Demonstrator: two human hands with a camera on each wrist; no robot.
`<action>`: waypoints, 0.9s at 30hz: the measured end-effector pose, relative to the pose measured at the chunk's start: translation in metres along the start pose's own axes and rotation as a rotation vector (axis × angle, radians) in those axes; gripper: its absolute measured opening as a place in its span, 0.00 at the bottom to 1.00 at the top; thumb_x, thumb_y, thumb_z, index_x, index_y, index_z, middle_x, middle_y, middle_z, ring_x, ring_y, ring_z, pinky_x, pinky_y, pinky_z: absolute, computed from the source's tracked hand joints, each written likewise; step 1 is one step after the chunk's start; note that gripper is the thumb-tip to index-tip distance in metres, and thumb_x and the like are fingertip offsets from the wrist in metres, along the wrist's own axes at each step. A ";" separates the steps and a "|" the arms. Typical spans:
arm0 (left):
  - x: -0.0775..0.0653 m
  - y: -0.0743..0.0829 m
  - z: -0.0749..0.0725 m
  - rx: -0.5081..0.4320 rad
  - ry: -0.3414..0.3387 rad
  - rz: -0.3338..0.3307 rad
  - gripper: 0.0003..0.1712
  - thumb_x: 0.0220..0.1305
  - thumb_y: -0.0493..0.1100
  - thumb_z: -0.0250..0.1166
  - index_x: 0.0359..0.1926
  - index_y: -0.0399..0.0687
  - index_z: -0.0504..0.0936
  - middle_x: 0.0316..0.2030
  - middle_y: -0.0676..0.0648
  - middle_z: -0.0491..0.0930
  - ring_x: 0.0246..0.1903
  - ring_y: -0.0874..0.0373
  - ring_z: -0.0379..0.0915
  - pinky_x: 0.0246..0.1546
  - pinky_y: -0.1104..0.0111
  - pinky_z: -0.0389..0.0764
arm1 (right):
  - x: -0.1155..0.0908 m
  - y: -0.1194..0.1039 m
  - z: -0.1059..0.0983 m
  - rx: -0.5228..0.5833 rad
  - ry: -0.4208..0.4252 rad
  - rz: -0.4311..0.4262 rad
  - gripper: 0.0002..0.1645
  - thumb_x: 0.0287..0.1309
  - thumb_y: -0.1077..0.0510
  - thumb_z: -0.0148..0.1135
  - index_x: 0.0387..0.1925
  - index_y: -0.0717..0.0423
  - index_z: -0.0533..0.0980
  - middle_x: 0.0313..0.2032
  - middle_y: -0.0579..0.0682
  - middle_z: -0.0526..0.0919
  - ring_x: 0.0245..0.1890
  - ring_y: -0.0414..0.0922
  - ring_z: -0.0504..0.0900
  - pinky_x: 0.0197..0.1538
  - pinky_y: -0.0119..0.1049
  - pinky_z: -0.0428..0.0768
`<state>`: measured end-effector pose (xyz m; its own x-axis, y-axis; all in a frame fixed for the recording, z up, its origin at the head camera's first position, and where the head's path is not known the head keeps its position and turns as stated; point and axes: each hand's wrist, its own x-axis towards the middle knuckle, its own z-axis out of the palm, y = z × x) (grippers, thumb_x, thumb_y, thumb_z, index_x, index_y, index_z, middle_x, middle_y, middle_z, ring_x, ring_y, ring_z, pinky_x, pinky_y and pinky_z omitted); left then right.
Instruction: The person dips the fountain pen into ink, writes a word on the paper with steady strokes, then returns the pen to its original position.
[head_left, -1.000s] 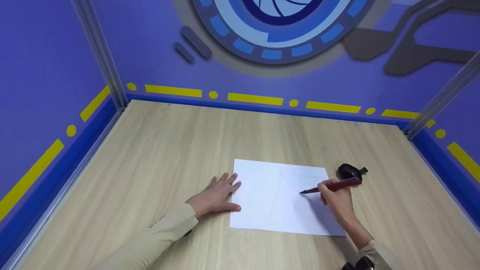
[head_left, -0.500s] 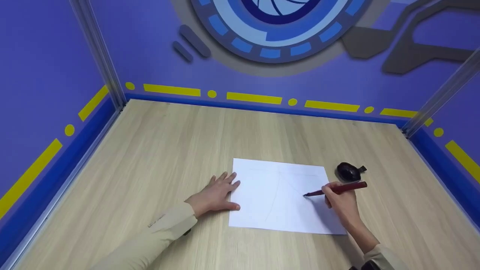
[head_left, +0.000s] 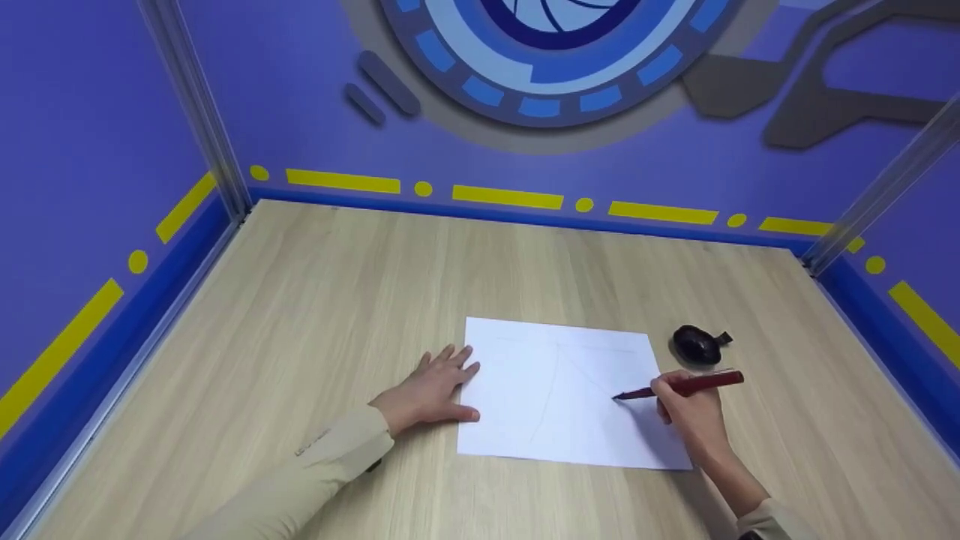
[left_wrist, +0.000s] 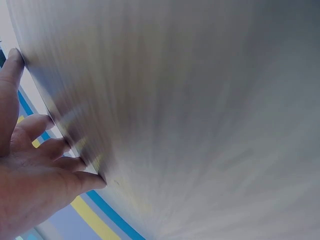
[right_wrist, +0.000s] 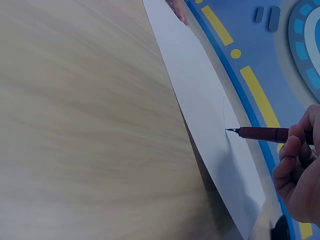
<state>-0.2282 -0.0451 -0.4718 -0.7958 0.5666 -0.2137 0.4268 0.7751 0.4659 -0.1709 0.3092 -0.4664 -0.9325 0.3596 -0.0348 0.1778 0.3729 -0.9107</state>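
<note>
A white sheet of paper (head_left: 502,405) lies on the wooden table. Faint thin lines run across it: one near the top edge, one curving down to the lower left, and one slanting right to the pen tip. My left hand (head_left: 429,391) rests at the sheet's left edge, fingers spread, with thumb and fingertips over the margin. My right hand (head_left: 696,416) pinches a dark red fountain pen (head_left: 701,383) at the sheet's right side. In the right wrist view, the pen's nib (right_wrist: 231,130) meets the end of a thin line on the paper.
Just beyond my right hand sits a glossy black rounded object (head_left: 696,345) with a short tab. Blue-purple panels (head_left: 315,135) with yellow dashes border the table (head_left: 322,300) at the back and both sides, with metal posts (head_left: 199,105) at the corners.
My right hand has moved the pen rightward and toward me, and the slanting line has grown longer behind its tip. The left hand and paper stay in place.
</note>
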 end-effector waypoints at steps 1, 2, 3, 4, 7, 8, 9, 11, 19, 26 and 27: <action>0.000 0.000 0.000 0.000 0.000 0.000 0.47 0.54 0.62 0.64 0.69 0.44 0.60 0.73 0.41 0.48 0.73 0.41 0.38 0.70 0.43 0.43 | 0.000 0.000 -0.001 -0.010 0.001 0.001 0.04 0.55 0.64 0.56 0.28 0.63 0.74 0.09 0.42 0.70 0.12 0.37 0.68 0.17 0.28 0.65; 0.000 0.000 0.000 -0.002 0.000 0.000 0.47 0.54 0.62 0.64 0.69 0.44 0.60 0.73 0.42 0.48 0.73 0.41 0.38 0.70 0.43 0.43 | -0.001 0.000 -0.001 -0.019 0.001 0.003 0.04 0.56 0.63 0.56 0.29 0.62 0.74 0.09 0.42 0.70 0.12 0.36 0.68 0.17 0.28 0.65; 0.000 0.000 0.001 -0.004 0.001 0.000 0.47 0.54 0.62 0.64 0.69 0.44 0.60 0.73 0.41 0.48 0.73 0.41 0.38 0.70 0.43 0.43 | -0.001 0.000 -0.002 -0.026 0.003 0.003 0.05 0.56 0.63 0.56 0.29 0.63 0.74 0.09 0.42 0.70 0.12 0.36 0.68 0.17 0.28 0.65; 0.000 0.000 0.001 -0.003 0.002 0.001 0.47 0.54 0.62 0.64 0.69 0.43 0.60 0.73 0.41 0.48 0.73 0.41 0.38 0.70 0.43 0.43 | -0.002 0.001 -0.003 -0.036 0.003 0.002 0.05 0.56 0.63 0.56 0.29 0.62 0.74 0.09 0.42 0.70 0.12 0.36 0.68 0.17 0.28 0.64; -0.001 0.000 0.001 -0.003 0.000 0.009 0.47 0.55 0.61 0.64 0.69 0.44 0.60 0.73 0.42 0.48 0.73 0.41 0.38 0.70 0.42 0.43 | -0.004 0.002 -0.006 -0.050 -0.002 0.003 0.06 0.56 0.62 0.56 0.29 0.63 0.73 0.10 0.42 0.70 0.12 0.36 0.67 0.16 0.28 0.64; -0.001 -0.001 0.000 -0.003 -0.001 0.012 0.47 0.55 0.61 0.64 0.69 0.44 0.60 0.73 0.42 0.48 0.73 0.41 0.38 0.70 0.42 0.43 | -0.004 0.003 -0.007 -0.049 -0.006 0.005 0.06 0.57 0.62 0.55 0.29 0.63 0.73 0.10 0.42 0.69 0.12 0.36 0.67 0.16 0.28 0.64; -0.001 -0.001 0.000 0.000 0.000 0.017 0.47 0.55 0.61 0.64 0.69 0.43 0.60 0.73 0.41 0.48 0.73 0.41 0.38 0.70 0.42 0.43 | -0.005 0.003 -0.008 -0.047 -0.008 0.007 0.06 0.57 0.63 0.55 0.30 0.64 0.73 0.10 0.42 0.69 0.12 0.36 0.67 0.16 0.28 0.64; -0.001 -0.001 0.000 0.003 -0.001 0.021 0.47 0.55 0.61 0.64 0.69 0.43 0.60 0.73 0.41 0.48 0.73 0.41 0.38 0.70 0.41 0.44 | -0.005 0.004 -0.009 -0.041 -0.013 0.012 0.06 0.57 0.63 0.55 0.30 0.64 0.73 0.10 0.42 0.69 0.12 0.36 0.67 0.16 0.28 0.65; -0.001 -0.001 0.000 0.003 0.002 0.015 0.47 0.55 0.62 0.64 0.69 0.43 0.60 0.73 0.41 0.49 0.73 0.41 0.39 0.70 0.42 0.44 | -0.008 0.005 -0.016 -0.068 -0.031 0.035 0.06 0.58 0.62 0.55 0.32 0.63 0.73 0.11 0.43 0.70 0.13 0.36 0.69 0.17 0.29 0.68; 0.000 -0.002 0.000 0.000 0.000 0.010 0.47 0.55 0.61 0.64 0.69 0.44 0.59 0.73 0.42 0.48 0.73 0.41 0.38 0.70 0.42 0.43 | -0.012 0.004 -0.022 -0.117 -0.032 0.015 0.07 0.58 0.62 0.54 0.32 0.65 0.73 0.12 0.42 0.69 0.14 0.36 0.68 0.16 0.29 0.68; 0.000 -0.002 0.000 0.003 -0.001 0.010 0.47 0.55 0.61 0.64 0.69 0.44 0.59 0.73 0.42 0.48 0.73 0.41 0.38 0.70 0.42 0.43 | -0.013 0.004 -0.023 -0.122 -0.031 0.015 0.07 0.58 0.62 0.54 0.31 0.64 0.73 0.12 0.42 0.69 0.14 0.36 0.68 0.17 0.29 0.68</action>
<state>-0.2289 -0.0463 -0.4728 -0.7910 0.5747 -0.2098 0.4359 0.7701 0.4658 -0.1513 0.3257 -0.4603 -0.9382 0.3403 -0.0628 0.2274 0.4695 -0.8532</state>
